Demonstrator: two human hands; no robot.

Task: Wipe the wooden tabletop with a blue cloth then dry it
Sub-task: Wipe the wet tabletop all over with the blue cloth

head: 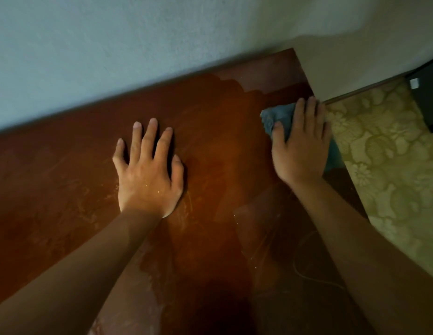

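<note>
Left hand (147,170) lies flat near the centre of the wooden tabletop (65,189), fingers spread and straight. At two o'clock, the right hand (301,143) presses the blue cloth (277,117) at the table's edge (fingers straight, together). Patterned floor (392,153) lies beyond.

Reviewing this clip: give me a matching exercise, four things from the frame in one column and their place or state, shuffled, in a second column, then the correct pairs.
Things:
1. left hand
2. right hand
3. blue cloth
4. patterned floor

Places or states:
A. under a hand at the tabletop's right edge
B. flat on bare wood, fingers spread
C. beyond the tabletop's right edge
D. pressing down on fabric

Pairs: 1-B, 2-D, 3-A, 4-C. All but the floor sit on the wooden tabletop.
</note>
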